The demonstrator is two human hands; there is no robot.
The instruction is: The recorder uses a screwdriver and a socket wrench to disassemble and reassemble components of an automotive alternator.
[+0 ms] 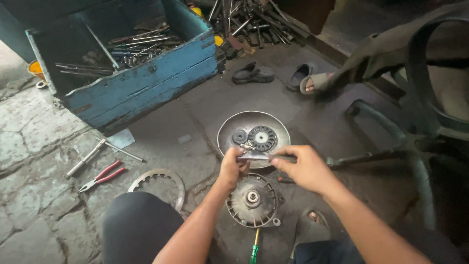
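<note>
Both my hands hold one small flat metal part [254, 156] above the floor. My left hand [232, 166] pinches its left end and my right hand [300, 166] grips its right end. Just beyond the part lies a round metal tray [227, 128] with a black toothed disc [262, 138] and a smaller black ring [239, 136] in it. Below my hands a round clutch-like assembly [251, 200] with a central hub rests on the floor between my knees. A green-handled screwdriver [254, 247] lies under it.
A thin toothed metal ring [159, 185], red-handled pliers [101, 177] and a socket wrench [87, 157] lie at left. A blue wooden toolbox [141, 83] full of tools stands behind. Another person's sandalled foot [311, 83] and dark shoes [254, 73] are at the back. A chair frame [420, 142] stands right.
</note>
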